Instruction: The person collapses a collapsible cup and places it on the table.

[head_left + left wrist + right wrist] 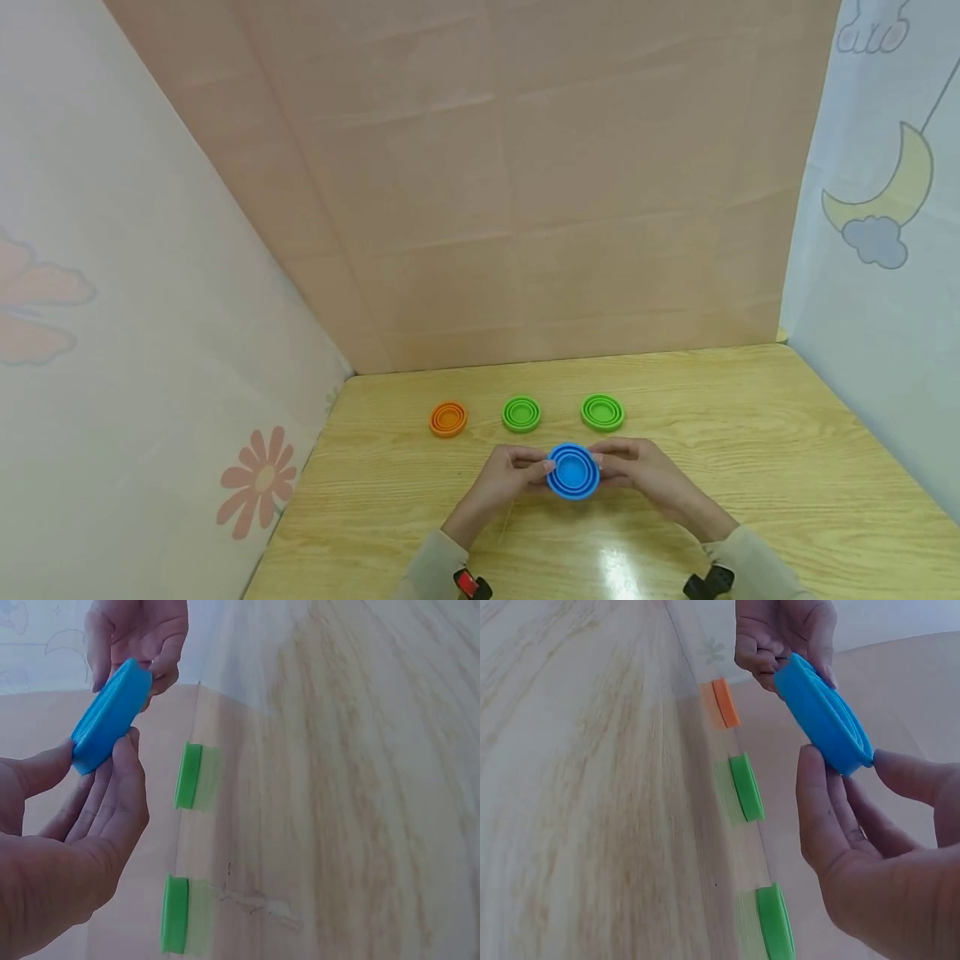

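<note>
A blue collapsible cup point(573, 472), folded flat into concentric rings, is held above the table between both hands, its ringed face turned up toward the head camera. My left hand point(512, 477) pinches its left rim, thumb on top and fingers beneath. On the opposite rim my right hand point(647, 473) pinches in the same way. Both wrist views show the blue disc point(112, 716) tilted and raised off the wood. Just beyond the hands lie two flat green collapsible cups, one in the middle point(521, 414) and one to the right point(602, 412). Farther left is an orange one point(448, 419).
The wooden table point(750, 433) reaches back to a tan cloth wall point(570, 208). Pale side walls with printed drawings, a flower point(258, 482) at left and a moon point(892, 183) at right, close in the table. Dark straps sit on both wrists.
</note>
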Available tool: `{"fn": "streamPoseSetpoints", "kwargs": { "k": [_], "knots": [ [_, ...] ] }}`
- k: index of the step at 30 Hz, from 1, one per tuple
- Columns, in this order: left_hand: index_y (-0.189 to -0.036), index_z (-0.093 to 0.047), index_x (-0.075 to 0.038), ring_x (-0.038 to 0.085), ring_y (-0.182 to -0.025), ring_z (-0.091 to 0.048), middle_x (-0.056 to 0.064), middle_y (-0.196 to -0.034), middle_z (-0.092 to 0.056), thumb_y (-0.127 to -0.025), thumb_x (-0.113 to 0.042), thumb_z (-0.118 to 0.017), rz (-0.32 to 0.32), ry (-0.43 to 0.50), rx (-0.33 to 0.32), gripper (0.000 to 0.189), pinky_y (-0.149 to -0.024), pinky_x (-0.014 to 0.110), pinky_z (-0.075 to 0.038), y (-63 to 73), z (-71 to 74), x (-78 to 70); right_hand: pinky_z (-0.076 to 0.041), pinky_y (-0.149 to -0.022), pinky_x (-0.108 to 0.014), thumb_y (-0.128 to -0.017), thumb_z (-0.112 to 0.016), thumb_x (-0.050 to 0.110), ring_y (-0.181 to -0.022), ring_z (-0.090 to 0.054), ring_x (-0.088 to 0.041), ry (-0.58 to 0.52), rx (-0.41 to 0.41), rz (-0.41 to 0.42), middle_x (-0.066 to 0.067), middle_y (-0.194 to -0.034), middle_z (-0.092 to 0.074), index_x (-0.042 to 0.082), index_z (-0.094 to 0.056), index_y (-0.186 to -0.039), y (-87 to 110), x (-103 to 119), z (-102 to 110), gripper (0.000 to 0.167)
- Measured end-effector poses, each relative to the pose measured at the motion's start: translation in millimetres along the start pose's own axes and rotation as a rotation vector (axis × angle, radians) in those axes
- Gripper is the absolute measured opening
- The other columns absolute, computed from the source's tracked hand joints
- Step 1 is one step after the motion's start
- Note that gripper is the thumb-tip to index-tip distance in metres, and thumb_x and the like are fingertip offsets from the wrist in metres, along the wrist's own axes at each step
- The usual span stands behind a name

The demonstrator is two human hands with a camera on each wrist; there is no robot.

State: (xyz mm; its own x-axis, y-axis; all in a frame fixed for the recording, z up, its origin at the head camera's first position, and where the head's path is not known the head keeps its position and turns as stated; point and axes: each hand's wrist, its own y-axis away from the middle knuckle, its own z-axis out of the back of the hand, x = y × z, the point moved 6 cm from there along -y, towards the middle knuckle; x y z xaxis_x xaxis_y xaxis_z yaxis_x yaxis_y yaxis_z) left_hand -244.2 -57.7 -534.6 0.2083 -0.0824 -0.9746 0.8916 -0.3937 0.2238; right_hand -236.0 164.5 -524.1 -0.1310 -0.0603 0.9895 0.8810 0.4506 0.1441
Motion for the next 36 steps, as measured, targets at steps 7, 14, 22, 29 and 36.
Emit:
{"fn": "streamPoseSetpoints", "kwargs": {
  "k": [7,14,22,29,36],
  "knots": [
    [-0.118,-0.078,-0.004,0.019,-0.093,-0.080,0.012,-0.107,-0.081,-0.100,-0.024,-0.074,0.086,0.043,0.007,0.028,-0.091,0.040,-0.066,-4.2,0.4,10.3,-0.066,-0.094,-0.040,-0.106,-0.064,0.019,-0.103,-0.077,-0.018,-0.083,0.053,-0.021,-0.011,-0.119,-0.077,-0.021,-0.052,-0.139,2.5,-5.8,0.9,0.053],
    [-0.120,-0.077,-0.002,0.022,-0.097,-0.080,0.014,-0.110,-0.081,-0.099,-0.024,-0.075,0.155,0.166,0.039,0.030,-0.088,0.041,-0.067,-2.6,-0.9,21.0,-0.067,-0.089,-0.035,-0.106,-0.062,0.015,-0.099,-0.078,-0.017,-0.133,0.081,-0.013,-0.005,-0.111,-0.080,-0.020,-0.057,-0.134,3.1,-11.9,-2.3,0.045],
    [-0.119,-0.076,0.003,0.027,-0.098,-0.080,0.018,-0.110,-0.080,-0.097,-0.008,-0.075,0.136,0.235,-0.002,0.025,-0.087,0.041,-0.067,-5.4,-3.1,20.9,-0.065,-0.094,-0.038,-0.108,-0.059,0.011,-0.103,-0.078,-0.020,-0.201,0.099,-0.003,-0.007,-0.114,-0.079,-0.019,-0.058,-0.134,4.4,-16.6,-1.3,0.040],
    [-0.121,-0.075,0.003,0.032,-0.102,-0.079,0.021,-0.111,-0.079,-0.098,-0.007,-0.073,0.112,0.212,0.020,0.025,-0.090,0.043,-0.066,-33.6,-14.4,6.1,-0.064,-0.096,-0.039,-0.109,-0.056,0.011,-0.105,-0.078,-0.021,-0.203,0.057,0.010,-0.004,-0.116,-0.078,-0.015,-0.058,-0.136,3.7,-11.4,24.5,0.038],
    [-0.116,-0.077,0.001,0.031,-0.099,-0.080,0.019,-0.106,-0.080,-0.097,-0.006,-0.074,0.102,0.202,0.038,0.021,-0.092,0.044,-0.065,-68.2,-43.0,-11.1,-0.062,-0.098,-0.041,-0.111,-0.050,0.006,-0.107,-0.078,-0.021,-0.259,0.073,0.029,-0.004,-0.117,-0.078,0.000,-0.069,-0.129,7.0,-6.1,67.0,0.027]
  ]
}}
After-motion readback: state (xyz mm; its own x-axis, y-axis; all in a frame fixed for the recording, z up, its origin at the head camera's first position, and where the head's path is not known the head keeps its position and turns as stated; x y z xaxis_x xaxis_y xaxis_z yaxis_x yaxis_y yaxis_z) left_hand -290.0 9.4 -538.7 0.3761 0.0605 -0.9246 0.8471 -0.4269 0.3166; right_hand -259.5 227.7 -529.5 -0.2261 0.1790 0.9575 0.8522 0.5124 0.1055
